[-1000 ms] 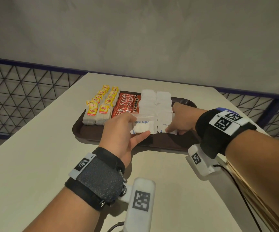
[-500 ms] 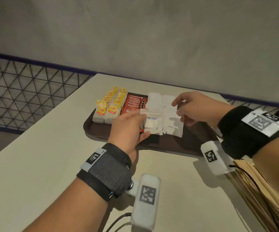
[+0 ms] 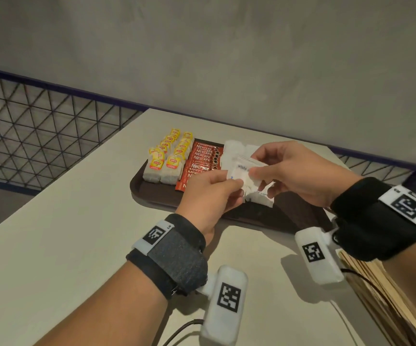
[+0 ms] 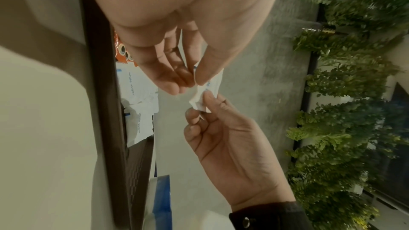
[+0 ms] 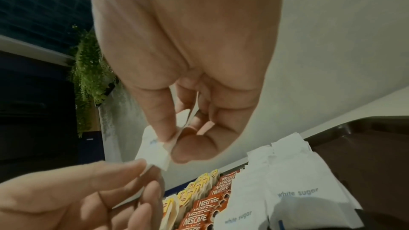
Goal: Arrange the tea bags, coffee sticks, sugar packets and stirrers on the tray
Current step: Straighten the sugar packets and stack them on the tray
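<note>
Both hands meet above the brown tray [image 3: 152, 196], sharing one white sugar packet [image 3: 245, 171] that is lifted clear of the rows below. The left hand [image 3: 209, 193] pinches the packet's near corner between thumb and fingertips; in the left wrist view its thumb [image 4: 210, 69] presses the paper against the curled fingers. The right hand [image 3: 294, 171] pinches the same packet from the 3 o'clock side, thumb and forefinger closed on its edge, the other fingers loosely curled.

Seen from the head camera, the tray sits on a pale table [image 3: 64, 233], toward 12 o'clock from the person. On the tray's 9 o'clock end stand two rows of tea bags [image 3: 169, 161] with yellow tags. Just beside them, toward 3 o'clock, lie red coffee sticks [image 3: 202, 161], overlapping in a row. Next along are the other sugar packets [image 5: 285, 190], white with blue lettering, laid in two overlapping columns; the held packet hangs above them. The tray's 3 o'clock end shows bare brown surface.

At 4 o'clock, at the table's edge under the right forearm, lies a bundle of wooden stirrers [image 3: 389, 295], off the tray. A wire-mesh railing [image 3: 39, 133] runs behind the table at 10 o'clock.
</note>
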The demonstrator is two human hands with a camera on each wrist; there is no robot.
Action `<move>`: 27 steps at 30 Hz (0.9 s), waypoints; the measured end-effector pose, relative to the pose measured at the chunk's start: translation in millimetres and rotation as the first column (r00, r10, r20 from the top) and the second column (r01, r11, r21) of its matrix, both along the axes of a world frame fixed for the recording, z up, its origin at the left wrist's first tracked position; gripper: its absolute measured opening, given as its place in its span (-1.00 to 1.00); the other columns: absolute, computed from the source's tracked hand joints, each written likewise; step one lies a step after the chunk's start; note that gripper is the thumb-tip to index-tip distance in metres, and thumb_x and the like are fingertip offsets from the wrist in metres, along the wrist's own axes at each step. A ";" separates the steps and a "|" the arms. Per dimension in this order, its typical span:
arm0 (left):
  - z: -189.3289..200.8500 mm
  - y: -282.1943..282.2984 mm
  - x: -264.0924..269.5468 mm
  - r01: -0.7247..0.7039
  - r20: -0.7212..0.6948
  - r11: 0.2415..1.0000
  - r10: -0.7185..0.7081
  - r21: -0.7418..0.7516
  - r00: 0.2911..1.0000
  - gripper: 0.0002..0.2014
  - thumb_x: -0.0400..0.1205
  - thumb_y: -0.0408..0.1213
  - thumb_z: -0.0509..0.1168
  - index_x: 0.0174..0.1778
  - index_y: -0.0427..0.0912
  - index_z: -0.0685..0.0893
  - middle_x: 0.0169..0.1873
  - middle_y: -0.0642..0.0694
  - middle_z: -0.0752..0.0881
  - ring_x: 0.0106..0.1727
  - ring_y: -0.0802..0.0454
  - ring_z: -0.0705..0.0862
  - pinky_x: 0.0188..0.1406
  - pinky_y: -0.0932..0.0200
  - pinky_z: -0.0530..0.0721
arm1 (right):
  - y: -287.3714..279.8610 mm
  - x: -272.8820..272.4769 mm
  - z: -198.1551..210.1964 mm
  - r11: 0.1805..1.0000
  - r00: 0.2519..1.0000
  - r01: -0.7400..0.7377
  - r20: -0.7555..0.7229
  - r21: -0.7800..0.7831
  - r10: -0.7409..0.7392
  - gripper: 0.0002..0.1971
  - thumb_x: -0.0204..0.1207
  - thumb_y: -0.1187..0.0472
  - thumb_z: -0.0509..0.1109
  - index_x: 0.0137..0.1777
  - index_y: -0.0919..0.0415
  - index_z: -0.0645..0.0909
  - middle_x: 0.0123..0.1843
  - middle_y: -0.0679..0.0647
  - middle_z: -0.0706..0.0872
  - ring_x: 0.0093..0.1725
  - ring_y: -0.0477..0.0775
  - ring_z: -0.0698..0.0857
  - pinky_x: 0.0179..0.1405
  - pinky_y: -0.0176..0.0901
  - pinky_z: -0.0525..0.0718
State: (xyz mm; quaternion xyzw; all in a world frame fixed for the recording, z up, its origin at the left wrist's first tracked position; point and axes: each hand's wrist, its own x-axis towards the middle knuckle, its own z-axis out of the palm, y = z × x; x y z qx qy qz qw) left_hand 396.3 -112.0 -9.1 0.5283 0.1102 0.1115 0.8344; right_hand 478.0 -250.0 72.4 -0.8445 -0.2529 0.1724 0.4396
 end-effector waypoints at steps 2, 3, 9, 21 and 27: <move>-2.2 -0.2 0.5 0.001 0.010 1.000 -0.001 0.022 1.000 -0.85 0.69 -0.44 0.39 0.06 -0.17 0.83 0.09 -0.17 0.86 -0.03 0.05 0.80 -0.06 0.18 0.78 | -1.1 -3.0 -0.5 0.999 0.998 -0.039 -0.048 -0.015 0.038 -0.78 0.60 0.37 0.50 0.22 0.40 0.68 0.08 0.33 0.83 -0.19 0.13 0.77 -0.16 0.02 0.77; -3.3 0.2 1.1 0.003 0.012 0.999 -0.003 0.032 1.000 -0.84 0.69 -0.43 0.40 0.11 -0.19 0.84 0.10 -0.16 0.86 -0.03 0.05 0.80 -0.06 0.18 0.78 | -1.8 -4.6 -1.6 0.998 0.996 -0.059 -0.070 -0.018 0.058 -0.75 0.59 0.37 0.51 0.23 0.39 0.68 0.08 0.31 0.84 -0.14 0.17 0.79 -0.12 0.02 0.80; -4.4 0.3 2.3 -0.019 -0.004 1.000 0.019 0.021 1.000 -0.91 0.67 -0.33 0.44 0.01 -0.23 0.84 -0.22 -0.12 0.82 -0.17 0.06 0.77 -0.15 0.18 0.76 | -5.9 -9.3 -2.4 0.998 0.991 -0.063 -0.113 0.032 0.066 -0.76 0.53 0.45 0.51 0.20 0.39 0.71 -0.07 0.26 0.84 -0.23 0.12 0.75 -0.25 -0.17 0.80; 0.7 5.8 1.5 -0.048 -0.029 0.988 0.052 0.149 0.998 -0.88 0.65 -0.27 0.48 0.04 -0.22 0.84 -0.29 -0.04 0.86 -0.38 0.14 0.72 -0.27 0.21 0.77 | -7.6 -7.5 8.5 0.970 0.971 0.009 0.235 -0.242 0.050 -0.93 0.60 0.22 0.54 0.03 0.17 0.76 -0.24 0.07 0.83 -0.49 -0.21 0.65 -0.43 -0.38 0.66; 4.0 6.2 0.7 -0.120 -0.072 0.991 0.124 0.055 0.990 -0.90 0.67 -0.23 0.46 0.06 -0.11 0.78 -0.11 -0.11 0.84 -0.26 0.04 0.76 -0.19 0.09 0.83 | -20.0 18.9 4.4 0.952 0.977 0.053 0.212 -0.303 0.013 -0.83 0.56 0.23 0.58 0.11 0.10 0.74 -0.03 0.15 0.87 -0.27 -0.04 0.78 -0.27 -0.28 0.80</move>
